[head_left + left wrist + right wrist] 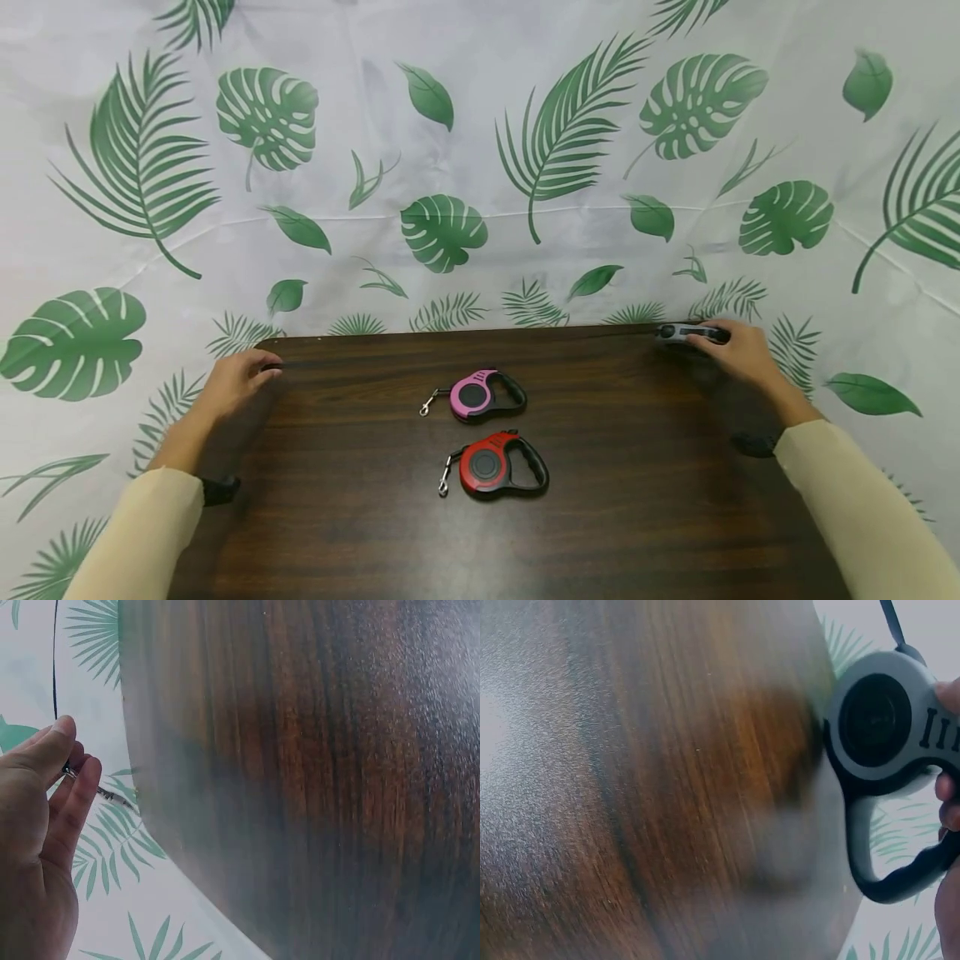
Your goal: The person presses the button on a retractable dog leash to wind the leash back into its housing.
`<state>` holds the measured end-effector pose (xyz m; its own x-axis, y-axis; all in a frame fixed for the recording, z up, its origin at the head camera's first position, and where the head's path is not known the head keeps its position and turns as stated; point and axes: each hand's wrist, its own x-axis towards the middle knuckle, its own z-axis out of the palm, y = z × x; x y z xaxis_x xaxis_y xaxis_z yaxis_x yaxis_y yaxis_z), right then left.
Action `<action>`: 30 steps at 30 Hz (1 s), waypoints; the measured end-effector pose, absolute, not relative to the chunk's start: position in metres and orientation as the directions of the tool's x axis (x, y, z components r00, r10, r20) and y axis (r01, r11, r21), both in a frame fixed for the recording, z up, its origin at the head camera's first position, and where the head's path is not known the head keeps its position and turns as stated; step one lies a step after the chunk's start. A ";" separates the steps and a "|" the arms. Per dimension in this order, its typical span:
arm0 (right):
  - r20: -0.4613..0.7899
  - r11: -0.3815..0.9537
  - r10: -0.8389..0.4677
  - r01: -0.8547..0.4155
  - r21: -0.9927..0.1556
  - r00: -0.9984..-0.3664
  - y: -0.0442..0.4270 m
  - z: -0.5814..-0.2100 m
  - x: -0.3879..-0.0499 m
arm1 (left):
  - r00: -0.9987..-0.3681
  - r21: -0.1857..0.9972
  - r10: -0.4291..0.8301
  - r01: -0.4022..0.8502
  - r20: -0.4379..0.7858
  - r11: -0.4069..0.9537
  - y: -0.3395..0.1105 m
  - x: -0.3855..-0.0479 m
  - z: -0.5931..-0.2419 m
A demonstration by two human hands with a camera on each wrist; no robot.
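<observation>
My right hand [742, 350] grips a grey and black retractable dog leash [875, 720] above the table's back right corner. A dark strap [892, 622] comes out of its casing in the right wrist view. At the far left, my left hand [231, 383] pinches the leash's clip end between thumb and fingers. In the left wrist view a metal clip [112, 798] sticks out past the fingers, and the thin strap [55, 660] runs up from them. A pink retractable leash [472, 396] and a red one [483, 467] lie mid-table, untouched.
The dark brown wooden table [360, 517] has rounded corners. Behind it hangs a white cloth [465, 167] printed with green leaves. Both lying leashes have their small metal clips pointing left.
</observation>
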<state>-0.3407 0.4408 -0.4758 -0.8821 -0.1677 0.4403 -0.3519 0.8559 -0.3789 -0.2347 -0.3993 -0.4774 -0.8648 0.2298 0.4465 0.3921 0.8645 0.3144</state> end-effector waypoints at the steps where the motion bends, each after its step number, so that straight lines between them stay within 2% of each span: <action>1: 0.428 0.855 -0.156 -0.339 -0.393 -0.890 0.441 -0.474 -0.340 | -0.868 0.318 0.227 0.388 0.442 0.865 -0.399 -0.234 -0.476; 13: 0.242 0.784 -0.069 -0.203 -0.586 -0.968 0.454 -0.455 -0.327 | -0.897 0.377 0.176 0.340 0.406 0.862 -0.404 -0.225 -0.462; 25: 0.114 0.791 -0.084 -0.136 -0.597 -0.990 0.475 -0.445 -0.315 | -0.940 0.463 0.156 0.288 0.303 0.838 -0.405 -0.215 -0.446; 30: 0.069 0.740 -0.092 -0.115 -0.662 -0.993 0.479 -0.444 -0.311 | -0.950 0.478 0.155 0.272 0.270 0.835 -0.408 -0.212 -0.448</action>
